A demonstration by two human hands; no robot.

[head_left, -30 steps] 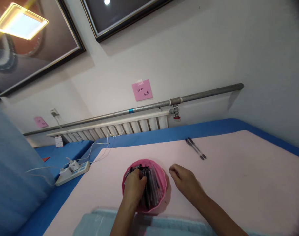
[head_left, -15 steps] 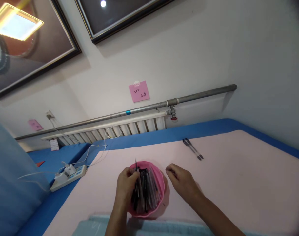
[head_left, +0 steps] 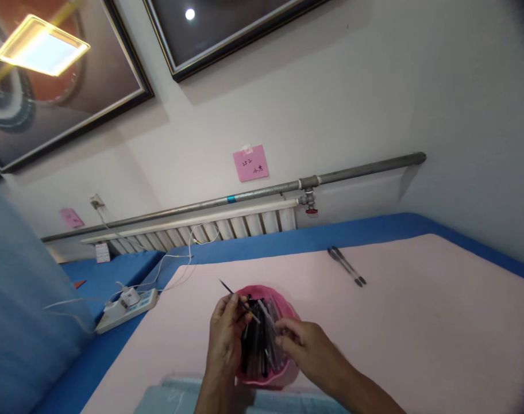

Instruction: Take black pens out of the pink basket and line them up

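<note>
– While both hands are over the bowl, what does the left grip (head_left: 228,329) have?

– A thin dark rod (head_left: 253,317), pinched between thumb and fingertips. It sticks out both ways, its dark point to the far left of that grip, its paler end to the near right.

– So the pale end faces the other hand?

– Yes, toward the right grip (head_left: 308,347), whose fingers are bent closed and seem to be grasping a clear tube (head_left: 269,315). There is blur, so I say "seem".

– How does the tube lie?

– It leans out from those fingertips to the far left, on nearly the same slant as the rod. The rod's pale end looks just left of it, apart from it, though I can't judge the depth between them.

– And the bowl?

– The pink bowl (head_left: 286,303) sits beneath and between the two grips, packed with dark and clear pen parts (head_left: 257,351) pointing away from the person.

– Anything farther off?

– Two pens (head_left: 347,266) lie side by side on the pale pink sheet (head_left: 421,305), beyond the right grip and to its right. That hand is the nearer one to them.
</note>
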